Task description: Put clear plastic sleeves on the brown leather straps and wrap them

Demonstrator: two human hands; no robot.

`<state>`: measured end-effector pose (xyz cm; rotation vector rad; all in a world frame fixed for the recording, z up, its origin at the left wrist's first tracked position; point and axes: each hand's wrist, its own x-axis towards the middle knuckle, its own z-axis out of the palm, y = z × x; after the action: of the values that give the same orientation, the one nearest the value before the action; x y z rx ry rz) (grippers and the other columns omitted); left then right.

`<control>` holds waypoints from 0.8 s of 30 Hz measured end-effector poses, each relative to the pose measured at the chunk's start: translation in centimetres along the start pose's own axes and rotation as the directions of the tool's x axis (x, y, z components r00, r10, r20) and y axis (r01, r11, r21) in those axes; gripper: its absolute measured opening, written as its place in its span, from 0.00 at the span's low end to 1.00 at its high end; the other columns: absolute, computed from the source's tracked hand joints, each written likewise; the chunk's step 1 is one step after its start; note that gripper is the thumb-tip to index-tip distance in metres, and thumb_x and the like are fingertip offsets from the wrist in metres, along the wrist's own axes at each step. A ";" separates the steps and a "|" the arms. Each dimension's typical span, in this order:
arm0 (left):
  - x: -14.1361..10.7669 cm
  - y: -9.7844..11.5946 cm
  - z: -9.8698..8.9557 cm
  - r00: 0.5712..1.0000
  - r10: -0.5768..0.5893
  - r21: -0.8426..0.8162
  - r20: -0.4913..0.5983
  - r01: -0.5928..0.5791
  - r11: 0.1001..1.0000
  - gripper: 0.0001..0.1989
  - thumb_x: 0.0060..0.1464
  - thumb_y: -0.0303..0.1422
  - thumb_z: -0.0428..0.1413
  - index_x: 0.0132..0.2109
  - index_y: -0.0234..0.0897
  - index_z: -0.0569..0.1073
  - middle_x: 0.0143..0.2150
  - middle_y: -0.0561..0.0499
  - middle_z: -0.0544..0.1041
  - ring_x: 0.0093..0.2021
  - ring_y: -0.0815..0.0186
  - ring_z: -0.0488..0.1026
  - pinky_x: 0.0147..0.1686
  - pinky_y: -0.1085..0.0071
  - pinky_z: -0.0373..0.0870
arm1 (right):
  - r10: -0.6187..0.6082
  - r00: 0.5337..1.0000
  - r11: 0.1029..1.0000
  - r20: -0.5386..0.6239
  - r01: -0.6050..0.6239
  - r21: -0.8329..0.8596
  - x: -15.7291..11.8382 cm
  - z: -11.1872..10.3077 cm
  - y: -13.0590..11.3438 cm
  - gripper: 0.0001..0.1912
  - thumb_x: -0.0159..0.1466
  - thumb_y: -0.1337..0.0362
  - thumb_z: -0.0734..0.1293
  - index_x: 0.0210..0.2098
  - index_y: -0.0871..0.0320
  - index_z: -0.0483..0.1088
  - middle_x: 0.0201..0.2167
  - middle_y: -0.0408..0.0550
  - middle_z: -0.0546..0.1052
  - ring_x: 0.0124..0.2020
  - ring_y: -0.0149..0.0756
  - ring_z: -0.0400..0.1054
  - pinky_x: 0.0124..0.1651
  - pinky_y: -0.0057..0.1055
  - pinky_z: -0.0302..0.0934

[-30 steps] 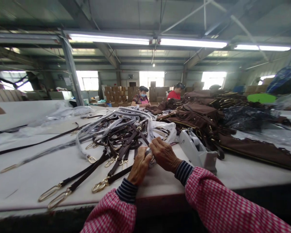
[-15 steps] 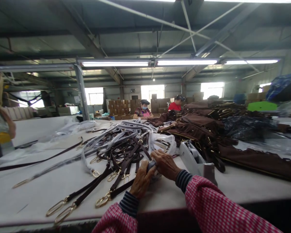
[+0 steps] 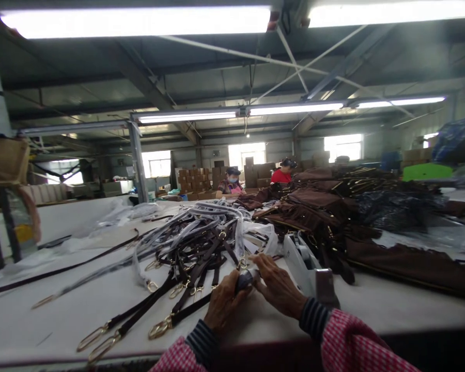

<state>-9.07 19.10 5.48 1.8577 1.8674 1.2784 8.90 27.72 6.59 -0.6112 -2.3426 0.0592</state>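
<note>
My left hand (image 3: pixel 225 299) is closed around a small dark rolled bundle (image 3: pixel 245 279), apparently a strap in clear plastic; its exact make-up is partly hidden. At the bundle's whitish right end, the fingers and thumb of my right hand (image 3: pixel 279 287) pinch it from the far side. Just beyond the fingertips lies a gold metal ring (image 3: pixel 243 262). Dark brown straps (image 3: pixel 194 310) with gold clips (image 3: pixel 160 328) run across the table beside my left hand. Close to the right of my right hand stands a grey tape dispenser (image 3: pixel 300 261).
A tangled heap of straps in plastic sleeves (image 3: pixel 201 222) lies ahead on the white table (image 3: pixel 112 302). Brown fabric pieces with gold zips (image 3: pixel 321 206) are piled to the right, with dark plastic film (image 3: pixel 395 209). Two people (image 3: pixel 232 183) are across the table.
My right hand has shifted right and slightly down, showing more of the bundle. My left hand keeps its hold, a little lower. The view has tilted up slightly.
</note>
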 end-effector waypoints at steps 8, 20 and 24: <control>0.9 3.4 -4.9 0.890 -0.349 -0.423 0.293 0.448 0.788 0.26 0.50 0.53 0.64 0.42 0.35 0.73 0.32 0.47 0.77 0.27 0.59 0.77 0.19 0.68 0.73 | 0.073 0.996 0.991 0.053 -0.078 0.105 -8.7 0.6 2.9 0.08 0.69 0.72 0.62 0.45 0.54 0.68 0.46 0.50 0.73 0.51 0.46 0.69 0.58 0.51 0.65; 15.8 -0.3 -4.1 0.905 -0.405 -0.286 -0.134 0.356 0.890 0.14 0.57 0.43 0.60 0.35 0.36 0.71 0.35 0.46 0.75 0.38 0.57 0.76 0.40 0.60 0.76 | 0.035 0.996 0.999 0.077 -0.036 0.019 -8.5 0.7 2.2 0.08 0.69 0.73 0.62 0.39 0.54 0.67 0.43 0.50 0.73 0.47 0.48 0.67 0.49 0.47 0.66; 13.7 -2.4 3.2 0.944 -0.323 -0.027 -0.074 0.321 0.947 0.13 0.42 0.34 0.68 0.33 0.38 0.72 0.45 0.41 0.78 0.60 0.42 0.68 0.57 0.53 0.65 | 0.034 0.997 0.999 0.076 -0.034 0.003 -8.6 0.7 2.1 0.08 0.68 0.74 0.62 0.40 0.53 0.67 0.43 0.50 0.73 0.47 0.49 0.66 0.49 0.47 0.66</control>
<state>-11.03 33.06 7.57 1.4336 2.0875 1.2591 14.85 25.88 0.22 -0.6578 -2.4048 0.1043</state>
